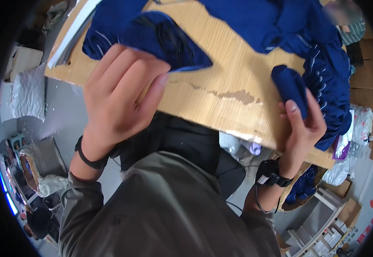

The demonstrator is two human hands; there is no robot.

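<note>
My left hand (120,94) grips a dark blue cloth piece (165,38) at its lower edge, holding it above the wooden table (229,81). My right hand (302,124) is closed on a smaller folded blue cloth piece (291,85) at the table's near right edge. A large heap of the same blue fabric (280,21) lies across the far part of the table and runs down its right side next to my right hand. A dark band sits on my left wrist and a black watch on my right.
A basket with more blue pieces (304,188) stands on the floor under the table's right corner. White plastic bags (28,92) and cardboard boxes (368,77) lie around. Another person (351,30) is at the far right. A white rack (323,227) stands lower right.
</note>
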